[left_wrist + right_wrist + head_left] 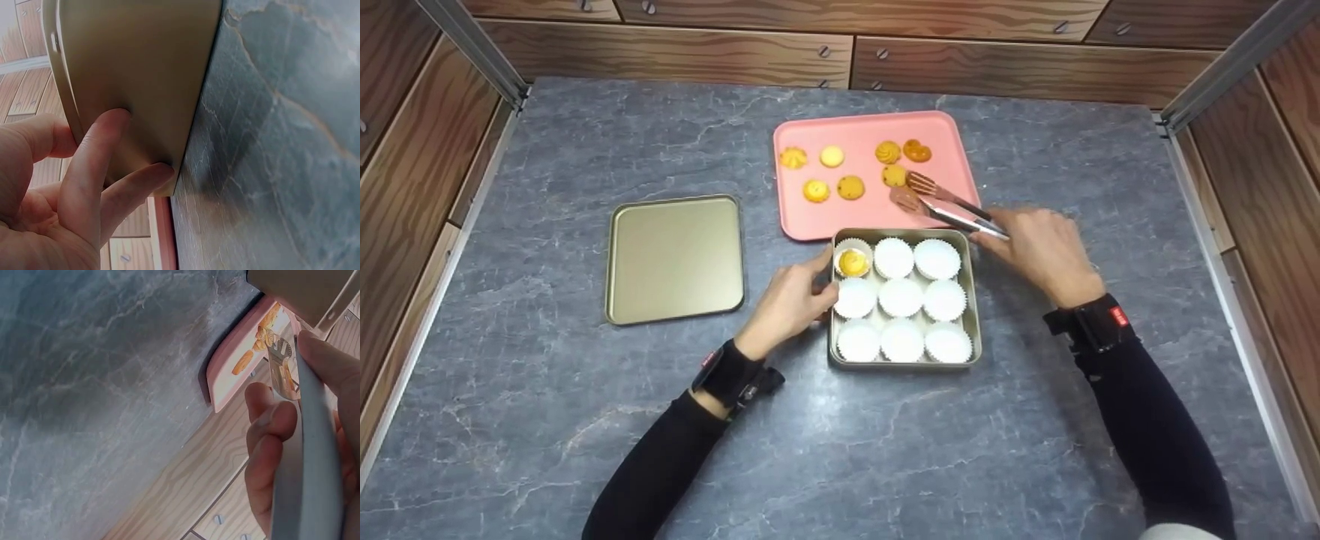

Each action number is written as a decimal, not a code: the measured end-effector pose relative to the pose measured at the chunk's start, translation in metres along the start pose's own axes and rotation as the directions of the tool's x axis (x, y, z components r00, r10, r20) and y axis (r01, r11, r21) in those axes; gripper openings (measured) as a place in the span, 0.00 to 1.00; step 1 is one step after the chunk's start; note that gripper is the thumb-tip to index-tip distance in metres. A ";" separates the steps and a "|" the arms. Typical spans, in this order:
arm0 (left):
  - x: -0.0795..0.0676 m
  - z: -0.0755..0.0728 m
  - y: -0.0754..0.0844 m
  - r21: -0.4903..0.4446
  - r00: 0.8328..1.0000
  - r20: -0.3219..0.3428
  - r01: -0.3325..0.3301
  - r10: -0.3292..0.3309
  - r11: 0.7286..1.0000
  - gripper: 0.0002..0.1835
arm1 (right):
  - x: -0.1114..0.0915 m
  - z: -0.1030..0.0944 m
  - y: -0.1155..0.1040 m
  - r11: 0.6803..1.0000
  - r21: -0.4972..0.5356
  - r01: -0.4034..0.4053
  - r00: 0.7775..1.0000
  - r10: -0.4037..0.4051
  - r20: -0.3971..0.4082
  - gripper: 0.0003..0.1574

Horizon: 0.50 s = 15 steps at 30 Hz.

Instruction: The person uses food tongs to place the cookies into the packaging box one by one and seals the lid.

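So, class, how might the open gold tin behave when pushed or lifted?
The gold tin looks metallic, so probably stiff. Being broad and low, it likely slides rather than tips. Its smooth outer wall might feel slippery to the left hand.

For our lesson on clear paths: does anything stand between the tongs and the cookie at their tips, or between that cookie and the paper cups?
Nothing visible stands between the tongs and the cookie. Between it and the paper cups lie the near rim of the pink tray and the far wall of the tin.
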State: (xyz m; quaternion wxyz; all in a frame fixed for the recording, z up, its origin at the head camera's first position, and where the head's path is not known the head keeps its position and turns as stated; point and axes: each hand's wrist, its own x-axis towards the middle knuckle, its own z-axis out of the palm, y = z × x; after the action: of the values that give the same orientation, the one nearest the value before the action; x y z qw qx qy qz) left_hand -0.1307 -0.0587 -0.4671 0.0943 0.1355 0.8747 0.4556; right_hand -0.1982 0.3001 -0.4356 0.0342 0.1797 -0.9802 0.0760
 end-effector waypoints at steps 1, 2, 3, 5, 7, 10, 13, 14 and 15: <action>0.000 0.000 -0.001 0.003 1.000 -0.003 -0.006 0.006 1.000 0.34 | -0.001 0.000 0.000 1.000 0.000 0.000 1.000 0.000 -0.005 0.23; 0.000 0.000 -0.001 0.004 1.000 -0.007 -0.013 0.013 1.000 0.34 | -0.001 0.000 0.000 1.000 0.000 -0.001 1.000 0.001 -0.009 0.23; 0.000 0.001 -0.002 0.004 1.000 -0.011 -0.020 0.020 1.000 0.34 | -0.002 0.000 0.001 1.000 0.002 -0.002 1.000 0.002 -0.012 0.23; 0.000 0.000 -0.002 0.005 1.000 -0.012 -0.024 0.024 1.000 0.34 | -0.004 -0.002 0.001 1.000 0.005 -0.008 1.000 0.008 -0.019 0.23; 0.001 0.000 -0.002 0.009 1.000 -0.012 -0.026 0.026 1.000 0.34 | -0.005 -0.003 0.001 1.000 0.011 -0.015 1.000 0.015 -0.025 0.23; 0.001 0.000 -0.001 0.011 1.000 -0.010 -0.018 0.018 1.000 0.34 | -0.007 -0.005 0.002 1.000 0.012 -0.018 0.999 0.019 -0.034 0.23; 0.001 -0.001 -0.001 0.006 1.000 -0.008 -0.012 0.012 1.000 0.34 | -0.009 -0.008 0.001 1.000 0.004 -0.014 0.999 0.014 -0.048 0.22; 0.001 -0.001 -0.001 0.003 1.000 -0.006 -0.008 0.008 1.000 0.34 | -0.010 -0.009 0.001 1.000 0.003 -0.011 0.999 0.011 -0.053 0.22; 0.001 -0.001 -0.001 0.000 1.000 -0.003 -0.005 0.005 1.000 0.34 | -0.011 -0.010 0.001 1.000 0.003 -0.010 0.998 0.010 -0.058 0.22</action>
State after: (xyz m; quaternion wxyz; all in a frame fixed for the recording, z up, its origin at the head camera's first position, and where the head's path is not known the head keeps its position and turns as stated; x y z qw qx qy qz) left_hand -0.1319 -0.0597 -0.4679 0.0922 0.1369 0.8746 0.4559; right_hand -0.1880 0.3064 -0.4265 0.0618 0.1726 -0.9796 0.0828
